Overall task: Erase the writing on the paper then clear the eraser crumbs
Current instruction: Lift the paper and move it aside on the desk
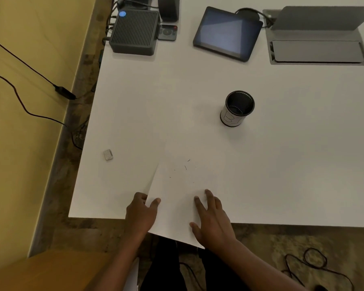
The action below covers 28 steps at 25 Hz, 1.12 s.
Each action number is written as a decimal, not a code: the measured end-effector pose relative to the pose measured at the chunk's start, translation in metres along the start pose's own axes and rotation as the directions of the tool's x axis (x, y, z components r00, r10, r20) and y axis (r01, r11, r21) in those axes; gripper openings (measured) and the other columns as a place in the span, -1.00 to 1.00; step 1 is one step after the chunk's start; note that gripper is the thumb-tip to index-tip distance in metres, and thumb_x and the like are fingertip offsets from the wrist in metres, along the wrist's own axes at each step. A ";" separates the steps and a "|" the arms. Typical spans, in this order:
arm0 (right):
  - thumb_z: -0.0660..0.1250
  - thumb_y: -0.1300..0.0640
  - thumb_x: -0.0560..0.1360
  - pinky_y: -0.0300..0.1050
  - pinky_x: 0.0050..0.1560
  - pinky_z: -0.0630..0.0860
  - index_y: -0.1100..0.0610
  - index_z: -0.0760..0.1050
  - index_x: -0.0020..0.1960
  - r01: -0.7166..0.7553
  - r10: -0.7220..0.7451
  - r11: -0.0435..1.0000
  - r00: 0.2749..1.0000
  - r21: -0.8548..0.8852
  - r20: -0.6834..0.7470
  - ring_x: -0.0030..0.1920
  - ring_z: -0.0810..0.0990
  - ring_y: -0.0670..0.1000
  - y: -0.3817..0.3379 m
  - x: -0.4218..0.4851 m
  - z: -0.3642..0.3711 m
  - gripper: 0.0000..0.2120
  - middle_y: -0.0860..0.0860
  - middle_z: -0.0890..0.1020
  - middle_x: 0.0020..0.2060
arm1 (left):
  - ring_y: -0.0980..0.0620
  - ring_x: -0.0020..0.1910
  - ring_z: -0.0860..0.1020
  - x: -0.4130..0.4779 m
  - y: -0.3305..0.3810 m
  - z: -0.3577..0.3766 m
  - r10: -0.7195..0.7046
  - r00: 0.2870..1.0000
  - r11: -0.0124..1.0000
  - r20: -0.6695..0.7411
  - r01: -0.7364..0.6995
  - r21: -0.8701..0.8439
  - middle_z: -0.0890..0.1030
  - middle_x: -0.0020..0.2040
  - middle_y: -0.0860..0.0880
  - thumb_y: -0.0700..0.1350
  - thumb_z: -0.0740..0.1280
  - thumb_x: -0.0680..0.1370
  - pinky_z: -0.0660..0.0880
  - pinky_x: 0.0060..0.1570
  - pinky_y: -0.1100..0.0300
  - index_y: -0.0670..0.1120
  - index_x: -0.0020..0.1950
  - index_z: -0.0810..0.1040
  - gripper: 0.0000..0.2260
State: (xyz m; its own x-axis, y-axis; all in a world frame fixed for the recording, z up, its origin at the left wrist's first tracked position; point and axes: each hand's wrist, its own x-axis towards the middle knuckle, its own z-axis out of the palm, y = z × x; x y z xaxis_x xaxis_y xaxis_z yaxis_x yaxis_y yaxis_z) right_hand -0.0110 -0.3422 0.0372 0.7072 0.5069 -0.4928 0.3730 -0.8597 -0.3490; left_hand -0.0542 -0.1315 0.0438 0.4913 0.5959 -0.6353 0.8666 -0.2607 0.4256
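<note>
A white sheet of paper lies on the white table, its near corner hanging over the front edge. A few dark eraser crumbs are scattered on the sheet's upper part; no writing shows. My left hand pinches the paper's left edge, thumb on top. Flat on the sheet's lower right part rests my right hand, fingers spread. A small white eraser sits alone on the table to the left, away from both hands.
A black mesh pen cup with a white label stands behind the paper to the right. At the back are a black ribbed box, a tablet and a grey folded cover. Cables run on the floor.
</note>
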 end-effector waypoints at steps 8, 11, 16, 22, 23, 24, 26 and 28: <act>0.18 -0.21 0.58 0.05 0.47 0.25 0.10 -0.02 0.60 0.024 -0.021 0.993 0.999 0.114 -0.032 0.55 0.11 0.17 -0.017 -0.006 0.003 -0.25 0.13 -0.01 0.60 | -0.26 0.20 0.64 0.009 0.047 -0.012 0.297 0.955 0.924 -0.015 -0.283 0.259 0.69 0.21 -0.25 -0.19 0.35 0.67 0.52 0.13 0.04 -0.21 0.38 0.55 -0.71; 0.08 -0.16 0.63 0.07 0.56 0.06 0.08 -0.15 0.62 0.160 -0.138 0.969 0.982 0.188 -0.126 0.60 -0.10 0.08 -0.030 0.001 0.003 -0.29 0.05 -0.15 0.61 | -0.23 0.08 0.69 0.001 0.054 -0.026 0.423 0.906 0.857 -0.007 -0.397 0.329 0.72 0.14 -0.24 -0.18 0.36 0.66 0.56 0.07 0.06 -0.19 0.38 0.55 -0.71; 0.16 -0.05 0.64 0.12 0.56 0.04 0.22 -0.08 0.60 0.439 -0.367 0.881 0.870 0.177 -0.330 0.60 -0.14 0.10 -0.045 0.010 0.004 -0.30 0.14 -0.10 0.61 | -0.17 0.04 0.70 -0.017 0.072 -0.046 0.536 0.832 0.725 0.140 -0.539 0.429 0.73 0.14 -0.16 -0.14 0.33 0.68 0.55 -0.03 0.12 -0.14 0.32 0.57 -0.77; 0.21 0.04 0.61 0.22 0.53 0.07 0.27 -0.07 0.59 0.332 -0.224 0.918 0.885 0.216 -0.409 0.60 -0.14 0.14 -0.038 0.028 0.013 -0.28 0.18 -0.10 0.60 | -0.10 -0.21 0.62 -0.024 0.091 -0.063 0.577 0.785 0.638 0.226 -0.606 0.475 0.74 -0.02 -0.10 -0.19 0.32 0.67 0.47 -0.26 0.17 -0.11 0.20 0.59 -0.87; 0.21 0.03 0.60 0.24 0.52 0.07 0.27 -0.08 0.59 0.247 -0.133 0.938 0.904 0.244 -0.405 0.60 -0.15 0.15 -0.031 0.030 0.017 -0.27 0.18 -0.11 0.60 | -0.12 -0.20 0.63 -0.024 0.093 -0.065 0.581 0.780 0.631 0.234 -0.613 0.476 0.74 -0.04 -0.10 -0.20 0.32 0.66 0.52 -0.23 0.13 -0.10 0.18 0.59 -0.88; 0.21 0.01 0.58 0.26 0.51 0.08 0.28 -0.09 0.59 0.157 -0.032 0.946 0.917 0.284 -0.399 0.59 -0.16 0.16 -0.026 0.029 0.021 -0.25 0.19 -0.11 0.60 | -0.14 -0.18 0.65 -0.024 0.096 -0.068 0.580 0.776 0.622 0.245 -0.617 0.481 0.74 -0.05 -0.09 -0.21 0.33 0.66 0.57 -0.18 0.07 -0.10 0.18 0.59 -0.88; 0.23 0.01 0.55 0.28 0.52 0.04 0.29 -0.08 0.59 0.077 0.074 0.935 0.912 0.346 -0.403 0.59 -0.16 0.18 -0.024 0.024 0.022 -0.22 0.20 -0.12 0.60 | -0.16 -0.15 0.67 -0.024 0.099 -0.072 0.583 0.769 0.604 0.263 -0.627 0.492 0.73 -0.05 -0.09 -0.21 0.33 0.66 0.61 -0.10 -0.01 -0.10 0.18 0.59 -0.87; 0.25 0.03 0.55 0.26 0.55 -0.05 0.28 -0.10 0.59 0.173 -0.007 0.923 0.901 0.344 -0.435 0.59 -0.18 0.18 -0.038 0.020 0.014 -0.21 0.20 -0.13 0.60 | -0.16 -0.15 0.67 -0.026 0.103 -0.075 0.592 0.755 0.584 0.282 -0.643 0.497 0.73 -0.06 -0.09 -0.20 0.33 0.66 0.62 -0.10 -0.03 -0.10 0.18 0.59 -0.88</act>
State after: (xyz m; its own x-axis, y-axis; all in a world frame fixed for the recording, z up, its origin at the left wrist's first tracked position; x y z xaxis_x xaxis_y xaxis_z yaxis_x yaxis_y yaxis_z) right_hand -0.0194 -0.2984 0.0293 0.8955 0.4348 -0.0951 0.2597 -0.6839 -0.6818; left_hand 0.0155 -0.1166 0.1525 0.9085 0.0815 -0.4100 0.2337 -0.9122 0.3365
